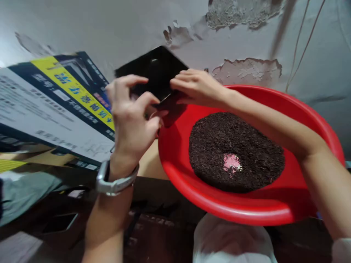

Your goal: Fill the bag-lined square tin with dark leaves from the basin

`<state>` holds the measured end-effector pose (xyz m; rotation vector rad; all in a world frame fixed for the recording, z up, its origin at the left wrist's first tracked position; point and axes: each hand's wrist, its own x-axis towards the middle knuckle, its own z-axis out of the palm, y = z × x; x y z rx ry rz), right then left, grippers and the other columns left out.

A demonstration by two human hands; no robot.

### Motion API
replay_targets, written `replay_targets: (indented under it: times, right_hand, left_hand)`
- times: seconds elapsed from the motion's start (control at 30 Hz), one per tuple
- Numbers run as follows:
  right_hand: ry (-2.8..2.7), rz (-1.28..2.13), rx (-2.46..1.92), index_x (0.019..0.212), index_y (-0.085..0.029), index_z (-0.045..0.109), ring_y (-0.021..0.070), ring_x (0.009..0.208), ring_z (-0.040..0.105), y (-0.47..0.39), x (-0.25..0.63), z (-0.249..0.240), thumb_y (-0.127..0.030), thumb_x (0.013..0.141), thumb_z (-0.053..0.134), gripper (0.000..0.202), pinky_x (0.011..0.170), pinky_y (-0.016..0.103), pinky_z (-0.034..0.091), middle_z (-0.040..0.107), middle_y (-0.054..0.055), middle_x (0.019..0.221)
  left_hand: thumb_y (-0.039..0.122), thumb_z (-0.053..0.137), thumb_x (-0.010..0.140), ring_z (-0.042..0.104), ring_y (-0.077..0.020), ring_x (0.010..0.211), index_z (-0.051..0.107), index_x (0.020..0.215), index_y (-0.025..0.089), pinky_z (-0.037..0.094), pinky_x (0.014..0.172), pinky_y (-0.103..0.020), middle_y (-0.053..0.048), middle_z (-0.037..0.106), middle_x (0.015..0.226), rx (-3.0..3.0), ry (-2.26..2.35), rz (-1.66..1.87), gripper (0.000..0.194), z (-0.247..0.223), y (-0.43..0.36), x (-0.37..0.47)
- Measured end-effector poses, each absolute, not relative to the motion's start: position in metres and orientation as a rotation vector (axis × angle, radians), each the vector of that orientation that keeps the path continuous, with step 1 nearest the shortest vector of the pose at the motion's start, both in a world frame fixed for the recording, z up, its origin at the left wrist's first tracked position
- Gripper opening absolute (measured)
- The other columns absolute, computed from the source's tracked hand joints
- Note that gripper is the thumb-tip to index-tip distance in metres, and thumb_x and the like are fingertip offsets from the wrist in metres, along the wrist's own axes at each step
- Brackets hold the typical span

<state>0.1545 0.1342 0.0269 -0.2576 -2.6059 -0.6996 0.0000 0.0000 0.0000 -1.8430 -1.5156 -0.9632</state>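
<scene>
Both my hands hold a black square plastic pot [157,69] above the far-left rim of a red basin [246,208]. My left hand [131,117], with a silver watch on its wrist, pinches the pot's near edge between thumb and fingers. From the right, my right hand [197,87] grips the pot's lower right edge, its forearm crossing over the basin. A round mound of dark soil [236,149] lies in the basin, with a small pink patch of bare bottom showing in it.
A printed cardboard box [55,106] with blue, yellow and white panels lies to the left. Behind is a grey wall [109,25] with peeling paint, thin cords hanging at the right. A white bag [230,241] sits below the basin.
</scene>
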Motion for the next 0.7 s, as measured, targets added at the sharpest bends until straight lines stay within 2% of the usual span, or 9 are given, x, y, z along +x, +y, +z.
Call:
replay_targets:
  times: [0.03, 0.07, 0.17, 0.33, 0.47, 0.57, 0.7]
  right_hand:
    - [-2.604, -0.676, -0.369, 0.112, -0.013, 0.055, 0.0132, 0.098, 0.055, 0.134, 0.181, 0.029, -0.045, 0.09, 0.044, 0.041, 0.085, 0.026, 0.042, 0.06, 0.003, 0.105]
    - [-2.589, -0.645, -0.49, 0.109, -0.011, 0.057, 0.0142, 0.092, 0.057, 0.135, 0.207, 0.028, -0.044, 0.086, 0.052, 0.041, 0.079, 0.026, 0.042, 0.061, 0.004, 0.099]
    - [-2.632, -0.431, -0.691, 0.099, -0.01, 0.061, 0.0132, 0.071, 0.055, 0.142, 0.27, 0.01, -0.039, 0.078, 0.065, 0.036, 0.064, 0.024, 0.037, 0.059, 0.002, 0.077]
    - [-2.746, 0.183, -0.78, 0.076, -0.013, 0.056, 0.0064, 0.055, 0.038, 0.157, 0.319, -0.051, -0.043, 0.077, 0.066, 0.032, 0.055, 0.02, 0.028, 0.047, -0.005, 0.061]
    - [-2.879, 0.466, -0.854, 0.076, -0.012, 0.054, 0.0075, 0.057, 0.038, 0.156, 0.316, -0.084, -0.041, 0.079, 0.064, 0.031, 0.056, 0.021, 0.028, 0.048, -0.003, 0.063]
    - [-2.979, 0.611, -0.91, 0.089, -0.01, 0.057, 0.0098, 0.06, 0.044, 0.147, 0.309, -0.089, -0.037, 0.081, 0.062, 0.029, 0.058, 0.023, 0.032, 0.056, 0.001, 0.071]
    - [-3.08, 0.799, -0.883, 0.104, -0.011, 0.059, 0.0152, 0.076, 0.054, 0.133, 0.307, -0.089, -0.031, 0.074, 0.068, 0.037, 0.066, 0.025, 0.039, 0.064, 0.008, 0.09]
  left_hand:
    - [0.03, 0.058, 0.082, 0.043, -0.0266, 0.119, 0.061, 0.081, 0.02, 0.032, 0.105, -0.049, -0.003, 0.05, 0.127, -1.939, -1.511, -1.0, 0.01, 0.004, 0.011, 0.013]
    - [0.035, 0.06, 0.081, 0.044, -0.0263, 0.118, 0.061, 0.08, 0.02, 0.033, 0.104, -0.046, -0.005, 0.05, 0.127, -2.072, -1.501, -1.027, 0.015, 0.007, 0.025, 0.025]
    - [0.044, 0.065, 0.074, 0.048, -0.0246, 0.111, 0.061, 0.079, 0.017, 0.038, 0.098, -0.041, -0.007, 0.053, 0.119, -2.539, -1.522, -0.953, 0.028, 0.003, 0.07, 0.058]
    - [0.039, 0.067, 0.066, 0.054, -0.0221, 0.098, 0.06, 0.089, 0.016, 0.04, 0.088, -0.035, -0.004, 0.059, 0.1, -3.055, -1.737, -0.516, 0.033, -0.037, 0.129, 0.095]
    - [0.037, 0.068, 0.063, 0.052, -0.0197, 0.094, 0.058, 0.089, 0.017, 0.04, 0.083, -0.03, -0.004, 0.056, 0.1, -3.266, -1.699, -0.395, 0.034, -0.076, 0.144, 0.096]
    - [0.037, 0.067, 0.066, 0.051, -0.0149, 0.082, 0.053, 0.077, 0.016, 0.042, 0.075, -0.028, -0.004, 0.053, 0.103, -3.407, -1.595, -0.449, 0.028, -0.093, 0.141, 0.092]
    - [0.029, 0.069, 0.069, 0.048, -0.0131, 0.079, 0.047, 0.066, 0.015, 0.041, 0.07, -0.026, -0.005, 0.051, 0.109, -3.471, -1.291, -0.425, 0.026, -0.095, 0.132, 0.094]
